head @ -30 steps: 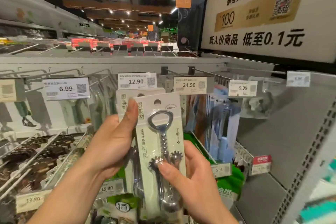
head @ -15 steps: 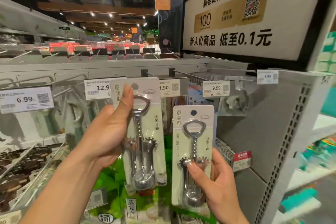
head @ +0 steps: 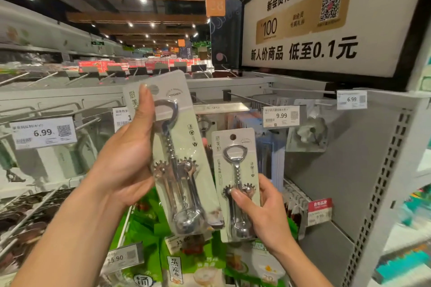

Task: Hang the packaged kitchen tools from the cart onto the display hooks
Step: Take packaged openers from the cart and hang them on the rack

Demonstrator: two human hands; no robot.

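My left hand (head: 126, 158) grips a carded corkscrew package (head: 179, 147), raised and tilted left, with the thumb up along its left edge near the hang hole. My right hand (head: 268, 212) holds a second corkscrew package (head: 235, 170) by its lower part, upright and lower, thumb pressed on the gear wings. Both cards are pale with a silver wing corkscrew. A display hook (head: 247, 99) juts out behind the packages, just right of the left card's top. The cart is out of view.
Price tags hang on the hook rail: 6.99 (head: 43, 133), 9.99 (head: 281, 115), another 6.99 (head: 351, 99). Hung goods (head: 307, 134) fill hooks at right. Green packets (head: 186, 261) sit below. A perforated grey upright (head: 382, 182) borders the right; a promo sign (head: 303, 23) is overhead.
The two packages, held stacked a second ago, are now apart. My left hand has lifted its package higher toward the hook rail; my right hand keeps its package lower right.
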